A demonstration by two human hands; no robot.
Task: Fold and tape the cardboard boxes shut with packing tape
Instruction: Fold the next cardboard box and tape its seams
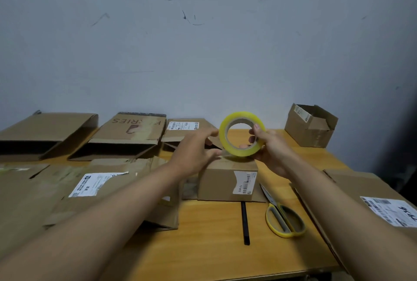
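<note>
Left of the small box [226, 180]: flattened cartons [126, 131] lie along the wall, their insides dark and unreadable. Left hand [196, 149] reaches over the box top, fingers extended and slightly spread toward the roll, apparently hunting the loose tape end; whether it pinches tape I cannot tell. Small box sits closed, flaps down, contents hidden. Directly above it, right hand [268, 145] grips the tape roll [242, 137], thumb through the core, held upright, probably so the strip pays out. Right of the box: scissors [283, 217] waiting on the table [214, 242]; behind, an open carton [311, 126], interior unseen.
</note>
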